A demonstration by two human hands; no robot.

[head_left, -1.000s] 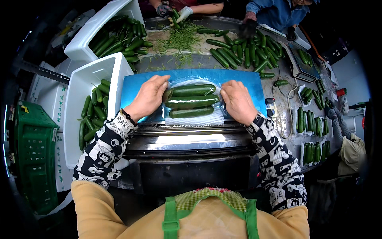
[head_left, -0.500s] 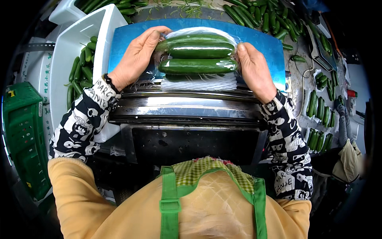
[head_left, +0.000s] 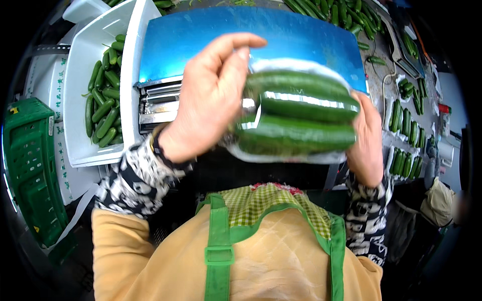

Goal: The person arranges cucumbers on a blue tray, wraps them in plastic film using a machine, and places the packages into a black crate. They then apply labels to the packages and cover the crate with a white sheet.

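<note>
A film-wrapped pack of cucumbers (head_left: 301, 105) on white netted padding hangs over the front of the steel wrapping machine (head_left: 158, 108), tilted and blurred by motion. Its right end is in my right hand (head_left: 368, 140), whose fingers are partly hidden behind the pack. Close against the left end is my left hand (head_left: 208, 100), with thumb and forefinger stretched out past the pack's far corner. Nothing shows between that thumb and finger; the other left fingers are hidden. Behind the pack lies the machine's blue top plate (head_left: 201, 30).
To the left stands a white foam box (head_left: 131, 75) with loose cucumbers (head_left: 105, 113), beside a green crate (head_left: 32, 165). Several packs of cucumbers (head_left: 406, 125) lie at the right. More loose cucumbers (head_left: 346, 12) are heaped at the far side.
The cucumber pack has come off the machine, nearer to me and to the right. My left hand no longer pinches its far left corner; my right hand has moved down along with the pack.
</note>
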